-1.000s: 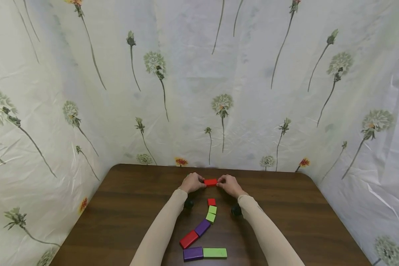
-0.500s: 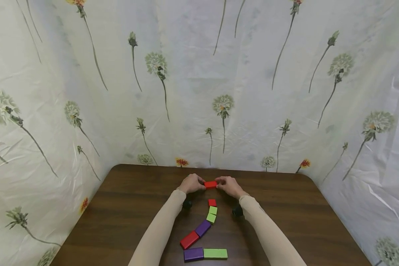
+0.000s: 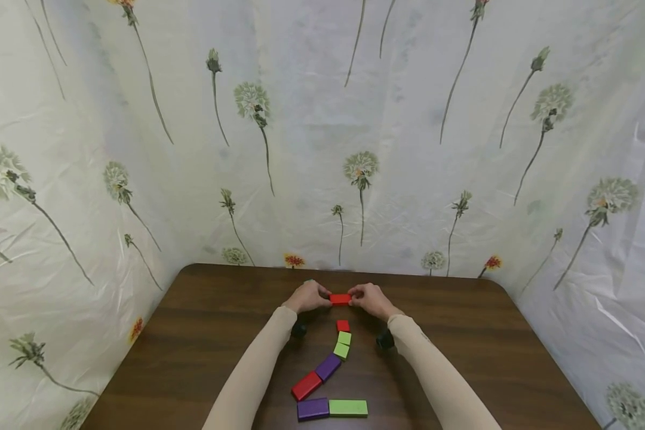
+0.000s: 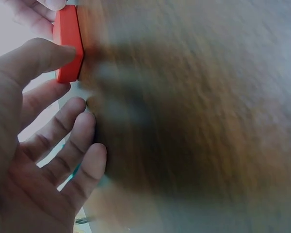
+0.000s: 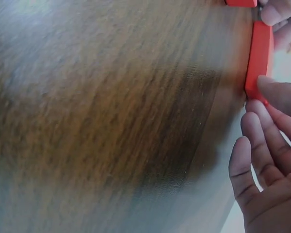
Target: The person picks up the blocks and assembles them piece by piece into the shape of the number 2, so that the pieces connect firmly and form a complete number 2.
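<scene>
At the far middle of the table, a red rectangular block (image 3: 340, 299) sits between my two hands. My left hand (image 3: 306, 297) holds its left end; in the left wrist view the thumb lies on the face of the red block (image 4: 69, 29) and the index finger touches its end. The other left fingers are spread loosely along the tabletop. On the opposite end, my right hand (image 3: 373, 301) grips with thumb and index finger, and the right wrist view shows the thumb at a corner of the red block (image 5: 260, 58). A small red block (image 3: 343, 326) lies nearer me.
From the small red block, two green blocks (image 3: 342, 345), a purple block (image 3: 328, 366) and a red block (image 3: 306, 386) curve toward me and left. Closer in, a purple block (image 3: 313, 409) and a long green block (image 3: 348, 408) lie end to end. A floral curtain (image 3: 312, 137) hangs behind.
The red block between my hands has come slightly toward me, tilting briefly and now looking level. My right fingers have closed in further over its right end. The other blocks stay put.
</scene>
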{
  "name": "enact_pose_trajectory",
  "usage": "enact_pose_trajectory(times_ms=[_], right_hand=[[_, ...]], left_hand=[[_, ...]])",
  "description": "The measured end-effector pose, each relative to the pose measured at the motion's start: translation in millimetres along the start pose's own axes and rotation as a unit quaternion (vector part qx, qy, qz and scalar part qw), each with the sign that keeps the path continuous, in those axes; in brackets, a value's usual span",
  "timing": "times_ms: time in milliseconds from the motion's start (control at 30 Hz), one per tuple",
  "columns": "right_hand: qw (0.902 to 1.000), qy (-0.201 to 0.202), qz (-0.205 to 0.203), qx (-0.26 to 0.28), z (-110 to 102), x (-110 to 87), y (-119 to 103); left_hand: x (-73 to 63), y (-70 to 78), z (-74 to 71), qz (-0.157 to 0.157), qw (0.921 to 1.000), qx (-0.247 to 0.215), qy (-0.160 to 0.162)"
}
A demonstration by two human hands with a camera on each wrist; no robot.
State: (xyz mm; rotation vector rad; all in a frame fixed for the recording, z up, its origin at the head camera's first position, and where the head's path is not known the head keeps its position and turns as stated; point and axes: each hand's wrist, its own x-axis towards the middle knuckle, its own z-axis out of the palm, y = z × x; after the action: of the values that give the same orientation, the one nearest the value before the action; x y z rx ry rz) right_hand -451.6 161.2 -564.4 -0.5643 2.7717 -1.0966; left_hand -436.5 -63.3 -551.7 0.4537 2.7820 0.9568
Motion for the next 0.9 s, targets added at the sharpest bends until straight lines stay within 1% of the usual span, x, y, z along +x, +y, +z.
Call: enact_pose_trajectory(times_ms=[167,333,400,567,633,767,900], right_hand=[[0.9999,-0.007,-0.010,-0.004,-1.3,-2.8,-3.4],[0.9998,-0.016,-0.013,-0.007,-0.6,-5.8,-9.3],[0.9996,-0.020,-0.013,-0.011,0.1,-6.3,-10.5],[0.9992,-0.026,-0.017,-0.026,2.5,-6.8,-13.4],[0.9990,-0.027,-0.019,-0.030,2.9,-6.6,-15.0],[0.9988,-0.029,-0.024,-0.032,3.5,-6.8,-17.9],[0.9987,-0.029,-0.025,-0.034,4.3,-7.2,-20.4]], left_hand=[[-3.2,-2.8,-1.5,0.030,0.9995,0.005,-0.007],[-5.2,-7.2,-3.4,0.051,0.9987,0.002,-0.004],[-6.0,-9.4,-3.8,0.054,0.9985,-0.002,-0.008],[-9.0,-14.6,-5.7,0.054,0.9979,-0.012,-0.033],[-10.2,-15.7,-7.2,0.056,0.9976,-0.015,-0.039],[-12.5,-16.8,-10.3,0.060,0.9972,-0.017,-0.042],[-13.7,-17.8,-11.4,0.056,0.9975,-0.011,-0.041]])
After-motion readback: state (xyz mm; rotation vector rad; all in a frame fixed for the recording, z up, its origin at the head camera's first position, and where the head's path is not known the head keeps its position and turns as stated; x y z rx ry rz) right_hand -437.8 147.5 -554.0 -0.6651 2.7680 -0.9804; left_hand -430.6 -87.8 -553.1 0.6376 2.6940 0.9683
